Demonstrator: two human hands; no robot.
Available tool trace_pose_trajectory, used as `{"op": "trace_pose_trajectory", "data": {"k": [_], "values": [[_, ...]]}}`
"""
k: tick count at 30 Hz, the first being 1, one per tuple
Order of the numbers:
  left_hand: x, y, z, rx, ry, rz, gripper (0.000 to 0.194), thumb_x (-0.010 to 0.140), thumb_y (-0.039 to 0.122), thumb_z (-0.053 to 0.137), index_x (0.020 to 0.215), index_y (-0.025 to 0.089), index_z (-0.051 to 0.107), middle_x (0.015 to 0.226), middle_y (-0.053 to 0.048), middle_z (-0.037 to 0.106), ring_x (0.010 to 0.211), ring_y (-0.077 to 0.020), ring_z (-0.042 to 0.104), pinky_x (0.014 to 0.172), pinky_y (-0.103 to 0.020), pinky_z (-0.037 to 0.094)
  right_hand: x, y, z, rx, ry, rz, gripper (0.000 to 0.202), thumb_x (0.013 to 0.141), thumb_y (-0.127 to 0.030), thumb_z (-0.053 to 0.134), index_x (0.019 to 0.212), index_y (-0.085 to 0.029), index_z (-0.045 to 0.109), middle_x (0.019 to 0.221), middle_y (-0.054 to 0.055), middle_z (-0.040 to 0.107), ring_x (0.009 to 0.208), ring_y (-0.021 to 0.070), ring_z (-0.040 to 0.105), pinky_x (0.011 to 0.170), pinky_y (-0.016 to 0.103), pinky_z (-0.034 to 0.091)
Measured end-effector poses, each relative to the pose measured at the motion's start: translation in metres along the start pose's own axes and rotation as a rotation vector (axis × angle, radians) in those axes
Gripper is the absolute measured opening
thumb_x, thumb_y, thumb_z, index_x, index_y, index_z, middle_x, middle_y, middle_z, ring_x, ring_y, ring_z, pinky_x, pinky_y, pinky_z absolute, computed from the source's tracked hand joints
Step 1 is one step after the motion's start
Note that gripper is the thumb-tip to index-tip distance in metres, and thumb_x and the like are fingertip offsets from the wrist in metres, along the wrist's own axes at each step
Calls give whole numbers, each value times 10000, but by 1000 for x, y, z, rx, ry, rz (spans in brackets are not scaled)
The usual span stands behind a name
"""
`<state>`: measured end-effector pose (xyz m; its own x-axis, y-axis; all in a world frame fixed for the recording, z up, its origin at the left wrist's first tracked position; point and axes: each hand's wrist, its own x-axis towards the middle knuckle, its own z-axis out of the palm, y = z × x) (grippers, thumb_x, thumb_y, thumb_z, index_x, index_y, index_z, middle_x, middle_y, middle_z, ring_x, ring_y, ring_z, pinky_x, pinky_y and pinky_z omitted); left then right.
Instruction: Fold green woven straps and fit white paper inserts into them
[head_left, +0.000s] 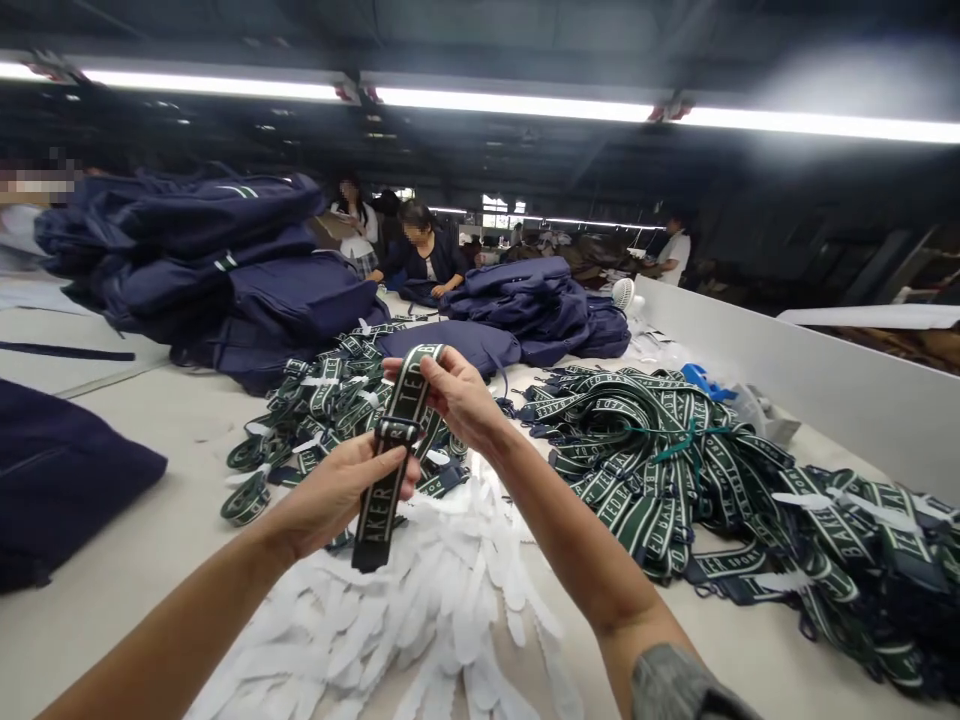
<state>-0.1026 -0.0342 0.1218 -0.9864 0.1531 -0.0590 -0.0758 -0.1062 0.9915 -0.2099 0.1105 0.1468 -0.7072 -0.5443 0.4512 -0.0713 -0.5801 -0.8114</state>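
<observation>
From the head view, our left hand (341,492) and right hand (450,390) hold a green woven strap with pale lettering (390,455) up over the heap of white fabric strips (442,590) on the pale counter (150,540). Left fingers are clamped just below the dark metal slider buckle (395,430); right fingers pinch the folded loop at the top. We judge the loop could slip through the buckle if either pinch loosens. The strap reads "AKER" and "TED". Right of the white heap lies a pile of matching straps (675,450); behind it, folded navy garments (225,270).
</observation>
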Motion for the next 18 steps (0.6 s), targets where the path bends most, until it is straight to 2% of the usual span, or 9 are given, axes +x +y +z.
{"op": "trace_pose_trajectory", "data": {"k": [3,5,7,9,11,12,14,16,18], "values": [[0,38,-6,142,21,127,287,838,410,711,854,164,562,618,25,549,461,-53,413,421,-136,360,23,-16,-4,-170,17,-89,415,739,-538,759,876,-197,567,894,15,709,827,139,659,750,252,543],[3,79,-8,213,46,236,304,846,430,693,928,152,600,566,35,501,429,-52,371,378,-130,316,33,-26,-6,-293,16,-103,419,719,-552,759,837,-181,605,856,20,693,810,138,650,763,260,536],[7,126,-5,262,79,326,297,901,388,617,1008,111,629,538,29,471,415,-61,366,366,-142,326,37,-37,-5,-409,89,-149,443,704,-571,755,816,-161,629,831,42,682,792,153,645,768,289,535],[10,169,4,306,122,364,251,932,299,565,998,71,645,523,25,451,391,-56,356,350,-145,317,35,-46,-1,-533,256,-286,505,662,-567,787,916,-155,640,912,72,683,854,184,645,813,330,532],[11,202,17,353,154,382,203,935,226,551,956,49,647,508,26,442,364,-49,348,334,-143,302,34,-52,7,-624,377,-423,719,600,-533,843,1170,-177,586,1140,106,645,1044,227,615,925,372,507],[10,215,25,377,168,388,187,937,203,546,939,43,643,497,29,437,350,-46,344,327,-143,293,34,-54,12,-646,374,-450,885,570,-510,868,1314,-201,504,1270,118,589,1155,246,572,987,389,479],[6,233,40,418,194,402,193,957,162,502,942,26,639,470,39,415,323,-40,329,316,-134,269,41,-55,23,-606,246,-410,1112,554,-486,884,1480,-246,317,1407,121,498,1276,261,501,1053,408,441],[0,246,52,430,214,419,243,984,126,428,976,-1,636,448,53,383,307,-30,313,317,-116,234,53,-52,34,-502,87,-341,1038,594,-474,863,1467,-242,350,1323,103,579,1207,246,561,1027,399,469],[-6,256,57,420,228,452,280,997,117,394,964,-14,639,432,58,369,304,-20,307,317,-107,216,66,-45,43,-399,-4,-278,761,641,-431,837,1298,-184,543,1057,70,694,988,212,653,940,370,521]]}}
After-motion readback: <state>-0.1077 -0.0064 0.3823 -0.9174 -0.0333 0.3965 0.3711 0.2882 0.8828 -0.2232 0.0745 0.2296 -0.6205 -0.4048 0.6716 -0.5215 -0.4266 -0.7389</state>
